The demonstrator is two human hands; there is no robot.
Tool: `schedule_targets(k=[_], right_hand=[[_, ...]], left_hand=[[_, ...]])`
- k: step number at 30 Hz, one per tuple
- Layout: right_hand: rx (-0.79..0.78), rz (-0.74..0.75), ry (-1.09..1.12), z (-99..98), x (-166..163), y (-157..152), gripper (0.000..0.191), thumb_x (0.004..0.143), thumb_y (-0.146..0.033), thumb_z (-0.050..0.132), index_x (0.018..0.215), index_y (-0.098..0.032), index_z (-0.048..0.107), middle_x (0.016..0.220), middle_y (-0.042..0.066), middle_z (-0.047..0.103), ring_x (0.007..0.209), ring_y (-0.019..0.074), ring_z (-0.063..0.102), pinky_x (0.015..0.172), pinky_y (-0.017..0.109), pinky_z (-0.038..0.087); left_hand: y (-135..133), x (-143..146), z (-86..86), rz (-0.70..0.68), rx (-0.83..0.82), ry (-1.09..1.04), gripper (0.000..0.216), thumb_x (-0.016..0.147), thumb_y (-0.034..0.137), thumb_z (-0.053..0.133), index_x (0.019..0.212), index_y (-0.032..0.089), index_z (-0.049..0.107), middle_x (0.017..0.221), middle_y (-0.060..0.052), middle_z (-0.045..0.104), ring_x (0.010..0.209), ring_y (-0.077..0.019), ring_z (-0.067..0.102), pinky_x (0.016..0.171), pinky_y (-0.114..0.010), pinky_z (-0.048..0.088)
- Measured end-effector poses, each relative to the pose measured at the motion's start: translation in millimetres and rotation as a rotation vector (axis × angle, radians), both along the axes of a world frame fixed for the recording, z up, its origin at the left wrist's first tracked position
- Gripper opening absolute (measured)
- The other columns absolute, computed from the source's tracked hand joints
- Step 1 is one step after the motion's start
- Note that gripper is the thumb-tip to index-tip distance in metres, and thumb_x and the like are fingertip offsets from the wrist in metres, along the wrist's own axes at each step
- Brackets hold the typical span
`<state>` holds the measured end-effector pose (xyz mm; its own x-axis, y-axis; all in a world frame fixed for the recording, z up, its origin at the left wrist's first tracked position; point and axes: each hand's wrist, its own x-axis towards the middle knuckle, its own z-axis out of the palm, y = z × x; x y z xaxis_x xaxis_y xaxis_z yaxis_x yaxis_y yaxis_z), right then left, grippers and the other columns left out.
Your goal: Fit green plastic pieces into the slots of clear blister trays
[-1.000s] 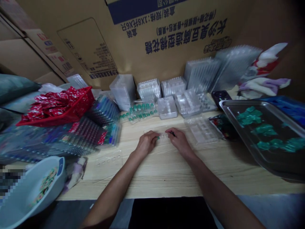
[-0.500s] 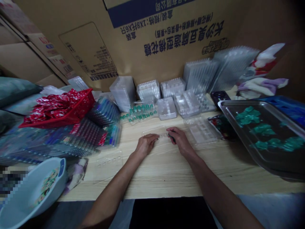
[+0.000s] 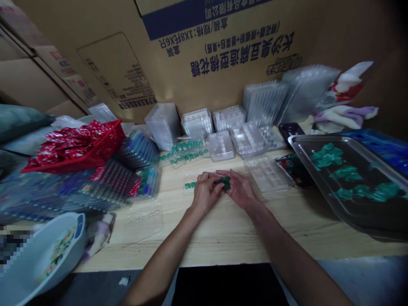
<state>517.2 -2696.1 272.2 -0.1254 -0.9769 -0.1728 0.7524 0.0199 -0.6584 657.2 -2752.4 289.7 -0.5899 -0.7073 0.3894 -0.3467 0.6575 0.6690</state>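
In front of me on the table lies a shallow clear plastic tray [image 3: 186, 192]. Small green pieces [image 3: 188, 185] show at its left end, and my hands cover much of the rest. My right hand [image 3: 241, 188] has its fingers closed around a dark green lump [image 3: 225, 182]. From the other side my left hand [image 3: 205, 192] pinches at the same lump with thumb and fingertips. Blur hides the exact finger contact. Just right of my right hand sits a clear compartmented tray [image 3: 267, 174].
A metal tray [image 3: 306, 170] with green clumps tilts at the right. Stacked clear trays [image 3: 221, 145] line the back by a large carton [image 3: 178, 85]. At left are a red basket [image 3: 95, 157], packed clear boxes and a pale blue basin [image 3: 63, 250]. A flat clear lid [image 3: 143, 223] lies front left.
My left hand has moved right to meet my right hand at the green lump. Green pieces now show in the tray's left end, where I saw none before.
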Motion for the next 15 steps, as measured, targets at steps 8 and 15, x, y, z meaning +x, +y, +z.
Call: schedule_targets(k=[8,15], right_hand=[[0.034,-0.039,0.366,3.2,4.3,-0.3,0.027,0.063,-0.026,0.072,0.089,-0.019,0.071,0.076,0.0,0.063,0.066,0.0121,0.053,0.052,0.023,0.031],[-0.018,-0.055,0.792,3.4,7.4,1.8,0.018,0.077,-0.036,0.063,0.083,-0.019,0.062,0.068,-0.003,0.055,0.058,0.0099,0.042,0.051,0.023,0.032]], left_hand=[[-18.3,6.1,-0.5,0.094,0.929,0.543,0.038,0.069,0.036,0.081,0.1,0.014,0.072,0.075,-0.001,0.069,0.061,-0.0089,0.057,0.062,-0.022,0.048],[-8.4,6.3,2.9,0.112,1.156,0.601,0.041,0.058,0.032,0.089,0.089,0.013,0.072,0.07,-0.002,0.069,0.059,-0.01,0.063,0.059,-0.021,0.051]])
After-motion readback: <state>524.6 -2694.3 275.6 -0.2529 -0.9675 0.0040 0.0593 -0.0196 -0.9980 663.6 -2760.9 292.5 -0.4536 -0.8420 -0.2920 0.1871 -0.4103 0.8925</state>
